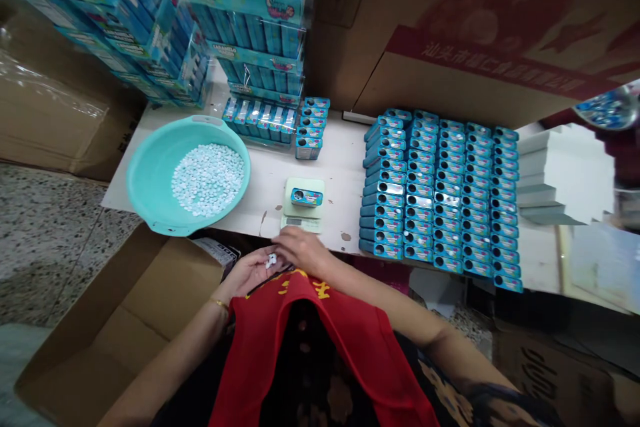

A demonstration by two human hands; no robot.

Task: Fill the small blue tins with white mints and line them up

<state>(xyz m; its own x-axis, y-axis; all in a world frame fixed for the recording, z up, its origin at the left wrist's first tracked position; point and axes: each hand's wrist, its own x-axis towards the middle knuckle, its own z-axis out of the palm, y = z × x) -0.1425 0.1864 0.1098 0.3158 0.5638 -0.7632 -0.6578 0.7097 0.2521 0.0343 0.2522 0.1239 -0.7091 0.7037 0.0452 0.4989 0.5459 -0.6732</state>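
Several small white candies (271, 261) lie in the cupped palm of my left hand (250, 272), at the table's front edge. My right hand (301, 251) reaches over that palm with its fingers curled down beside the candies; what its fingertips hold, if anything, is hidden. Just beyond my hands, a blue candy tin (307, 197) rests on a small pale scale (305, 221), its dark opening facing up. To the left stands a turquoise basin (145, 177) with a heap of loose white candies (207, 179) in it.
Rows of blue tins (440, 193) stand on the right of the white table (270, 180). Stacked display boxes (245, 20) and a short row of tins (309, 147) are at the back. A large carton (470, 27) rises behind; an open cardboard box (130, 327) sits lower left.
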